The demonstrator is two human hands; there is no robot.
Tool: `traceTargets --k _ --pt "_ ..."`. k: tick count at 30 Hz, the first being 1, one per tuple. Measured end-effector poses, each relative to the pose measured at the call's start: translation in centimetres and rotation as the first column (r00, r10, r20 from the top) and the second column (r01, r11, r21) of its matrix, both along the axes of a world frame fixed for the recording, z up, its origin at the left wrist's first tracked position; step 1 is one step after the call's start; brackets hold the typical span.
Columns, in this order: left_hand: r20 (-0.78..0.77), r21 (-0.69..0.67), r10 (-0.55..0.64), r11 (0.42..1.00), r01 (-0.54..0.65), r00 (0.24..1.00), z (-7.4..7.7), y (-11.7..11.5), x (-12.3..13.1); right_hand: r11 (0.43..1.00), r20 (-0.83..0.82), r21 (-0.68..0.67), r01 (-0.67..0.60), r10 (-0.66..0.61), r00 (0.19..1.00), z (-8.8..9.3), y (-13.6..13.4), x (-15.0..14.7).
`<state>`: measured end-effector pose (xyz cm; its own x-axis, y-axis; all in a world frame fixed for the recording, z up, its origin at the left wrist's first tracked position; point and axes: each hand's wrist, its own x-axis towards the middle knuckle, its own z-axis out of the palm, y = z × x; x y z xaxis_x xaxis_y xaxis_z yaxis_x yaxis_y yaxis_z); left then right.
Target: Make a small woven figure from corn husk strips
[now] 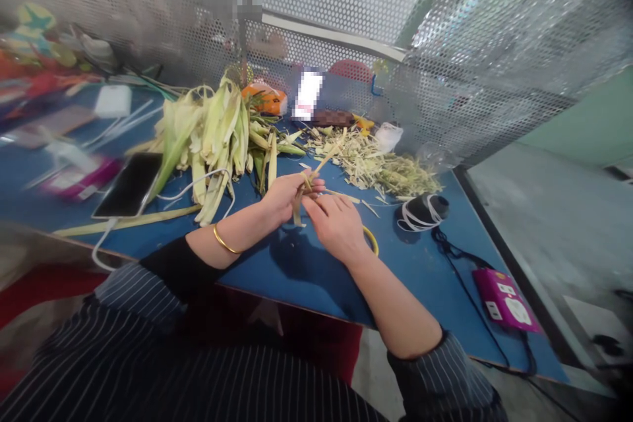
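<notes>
My left hand [283,196] is closed round a folded strip of pale green leaf [302,190] held above the blue table [277,264]. My right hand [337,223] meets it from the right, its fingers pinched on the same strip. A loose end of the strip hangs down between the two hands. A gold bangle sits on my left wrist. A yellow ring [372,239] lies on the table just behind my right hand.
A heap of long green-and-cream leaves [212,132] lies to the back left, with leaf trimmings [380,168] at the back right. A phone [131,184] on a white cable lies left. A black spool [422,211], black cord and a magenta device [502,300] lie right. Perforated metal screens stand behind.
</notes>
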<state>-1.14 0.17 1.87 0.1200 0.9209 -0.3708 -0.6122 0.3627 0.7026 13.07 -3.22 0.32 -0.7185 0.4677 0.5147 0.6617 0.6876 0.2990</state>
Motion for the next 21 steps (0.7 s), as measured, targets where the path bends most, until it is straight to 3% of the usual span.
traceTargets --k 5,8,10,12,14,16,18,19,21 --pt "0.004 0.061 -0.115 0.992 0.115 0.993 -0.8 -1.1 1.0 0.992 0.011 -0.067 -0.105 0.106 0.994 -0.2 0.1 -0.3" --pt "-0.018 0.117 -0.170 0.978 0.171 0.985 -0.9 -1.3 0.9 0.988 -0.314 -0.118 -0.100 0.059 0.948 -0.1 0.1 0.1" --pt "-0.102 0.135 -0.165 0.975 0.177 0.981 -0.8 -1.3 0.8 0.980 -0.604 -0.188 -0.067 -0.062 0.795 0.0 0.3 0.4" --pt "-0.214 0.149 -0.154 0.971 0.188 0.965 -0.5 -1.3 0.7 0.950 -0.781 -0.306 -0.054 -0.218 0.585 -0.1 0.7 0.7" --pt "-0.302 0.160 -0.164 0.962 0.220 0.939 -0.3 -1.4 0.7 0.870 -0.826 -0.473 -0.136 -0.384 0.413 -0.6 1.3 0.9" --pt "-0.367 0.175 -0.178 0.951 0.256 0.913 -0.3 -1.5 0.7 0.718 -0.780 -0.625 -0.308 -0.555 0.290 -1.3 1.9 0.8" --pt "-0.404 0.181 -0.184 0.944 0.276 0.896 -0.3 -1.5 0.7 0.590 -0.715 -0.676 -0.440 -0.669 0.201 -1.9 2.3 0.6" --pt "-0.415 0.182 -0.177 0.945 0.272 0.892 -0.3 -1.4 0.7 0.562 -0.696 -0.678 -0.475 -0.698 0.168 -2.1 2.4 0.5" --pt "-0.430 0.183 -0.160 0.948 0.259 0.888 -0.4 -1.4 0.7 0.558 -0.691 -0.664 -0.497 -0.711 0.125 -2.2 2.4 0.3"
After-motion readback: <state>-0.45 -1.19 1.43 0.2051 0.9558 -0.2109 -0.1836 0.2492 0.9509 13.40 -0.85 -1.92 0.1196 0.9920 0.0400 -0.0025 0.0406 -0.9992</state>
